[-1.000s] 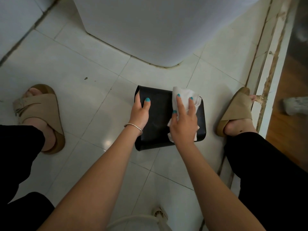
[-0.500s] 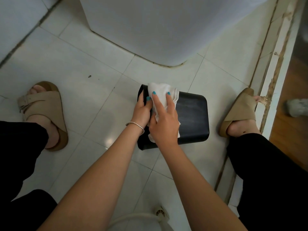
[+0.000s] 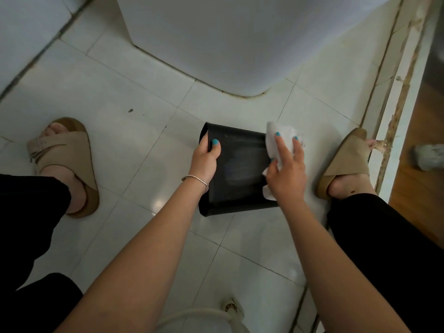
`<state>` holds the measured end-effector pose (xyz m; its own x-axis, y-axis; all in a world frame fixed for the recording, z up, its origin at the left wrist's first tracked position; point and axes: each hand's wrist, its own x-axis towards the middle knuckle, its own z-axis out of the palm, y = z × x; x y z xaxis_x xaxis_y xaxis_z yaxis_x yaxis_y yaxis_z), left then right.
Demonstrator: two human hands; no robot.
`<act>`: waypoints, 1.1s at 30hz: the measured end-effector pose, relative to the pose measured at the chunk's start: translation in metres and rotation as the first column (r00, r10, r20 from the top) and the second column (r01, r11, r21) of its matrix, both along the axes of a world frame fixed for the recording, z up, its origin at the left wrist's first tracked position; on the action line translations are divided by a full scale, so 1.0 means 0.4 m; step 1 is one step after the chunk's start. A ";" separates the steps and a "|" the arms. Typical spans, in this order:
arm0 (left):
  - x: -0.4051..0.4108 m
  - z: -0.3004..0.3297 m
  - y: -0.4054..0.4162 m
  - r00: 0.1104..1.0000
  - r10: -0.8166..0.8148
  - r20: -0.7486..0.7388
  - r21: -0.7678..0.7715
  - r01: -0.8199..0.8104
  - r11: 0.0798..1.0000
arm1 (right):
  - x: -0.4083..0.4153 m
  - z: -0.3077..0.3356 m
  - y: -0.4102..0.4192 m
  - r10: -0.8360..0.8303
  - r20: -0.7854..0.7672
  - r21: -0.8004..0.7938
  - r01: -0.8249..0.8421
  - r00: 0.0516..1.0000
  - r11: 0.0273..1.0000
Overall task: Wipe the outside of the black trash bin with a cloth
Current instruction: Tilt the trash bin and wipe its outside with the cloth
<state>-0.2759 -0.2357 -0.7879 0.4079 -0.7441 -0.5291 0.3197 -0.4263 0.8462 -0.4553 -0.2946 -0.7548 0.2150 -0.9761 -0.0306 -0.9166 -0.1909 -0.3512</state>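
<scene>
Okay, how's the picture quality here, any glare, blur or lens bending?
Head view: dim, soft light; small glare spots on the floor tiles; a faint sheen on the black bin; the white cloth reads brightest; straight grout lines bow toward the edges from the wide lens; both hands look sharp.

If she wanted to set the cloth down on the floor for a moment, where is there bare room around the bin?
Bare tile lies between the left sandal and the black trash bin, and ahead of the bin up to the white appliance base. It is crowded on the right, where the cloth and right hand sit close to the right sandal.
</scene>
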 end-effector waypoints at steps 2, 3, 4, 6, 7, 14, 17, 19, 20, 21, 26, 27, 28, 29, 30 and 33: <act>-0.003 0.003 0.001 0.996 -0.033 0.089 0.000 0.033 0.999 | -0.023 -0.002 -0.015 -0.052 0.001 -0.005 0.052 0.999 0.999; -0.005 0.004 0.001 0.990 -0.038 0.139 -0.004 0.039 0.999 | -0.025 -0.003 -0.017 -0.069 0.002 -0.006 0.069 0.998 0.998; -0.008 0.007 0.003 0.983 -0.034 0.180 -0.010 0.036 0.999 | -0.023 -0.004 -0.016 -0.081 0.000 -0.008 0.081 0.997 0.997; -0.016 0.016 0.011 0.977 -0.017 0.211 -0.021 0.022 1.000 | -0.016 -0.003 -0.013 -0.097 -0.012 -0.010 0.097 0.995 0.995; -0.022 0.020 0.016 0.978 -0.017 0.210 -0.024 0.022 0.999 | -0.014 -0.002 -0.013 -0.104 -0.016 -0.009 0.104 0.994 0.995; -0.106 0.041 0.138 0.968 -0.091 0.234 0.011 0.091 0.996 | -0.014 -0.002 -0.009 -0.120 -0.019 -0.009 0.120 0.993 0.993; -0.130 0.044 0.194 0.959 -0.138 0.247 0.014 0.139 0.990 | -0.011 0.003 -0.009 -0.115 -0.019 -0.007 0.115 0.993 0.993; -0.129 0.047 0.208 0.956 -0.171 0.236 0.008 0.174 0.985 | -0.011 0.008 -0.007 -0.111 -0.019 -0.007 0.111 0.994 0.994; -0.124 0.046 0.208 0.951 -0.193 0.243 0.004 0.198 0.980 | -0.010 0.011 -0.006 -0.113 -0.019 -0.004 0.113 0.993 0.994; -0.120 0.045 0.206 0.942 -0.219 0.254 0.005 0.225 0.974 | -0.008 0.013 -0.005 -0.120 -0.018 0.001 0.120 0.993 0.993; -0.117 0.047 0.203 0.934 -0.258 0.249 0.011 0.264 0.965 | 0.014 0.021 0.004 -0.156 -0.022 0.041 0.157 0.987 0.987; -0.115 0.046 0.205 0.929 -0.274 0.247 0.011 0.280 0.960 | 0.020 0.022 0.009 -0.157 -0.020 0.046 0.157 0.987 0.986; -0.110 0.041 0.207 0.921 -0.295 0.255 0.012 0.302 0.953 | 0.030 0.021 0.014 -0.158 -0.014 0.053 0.159 0.987 0.986; -0.106 0.037 0.210 0.911 -0.319 0.262 0.016 0.327 0.945 | 0.044 0.021 0.023 -0.158 -0.006 0.064 0.158 0.987 0.985; -0.102 0.031 0.212 0.902 -0.340 0.266 0.020 0.348 0.937 | 0.062 0.021 0.036 -0.153 0.000 0.078 0.152 0.988 0.985; -0.103 0.030 0.217 0.899 -0.358 0.251 0.019 0.365 0.931 | 0.136 0.024 0.091 -0.068 0.027 0.092 0.066 0.997 0.994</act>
<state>-0.3171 -0.1488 -0.7761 0.2223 -0.8780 -0.4238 -0.0713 -0.4482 0.8911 -0.4008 -0.2582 -0.7451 0.1514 -0.9819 -0.1142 -0.9151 -0.0956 -0.3917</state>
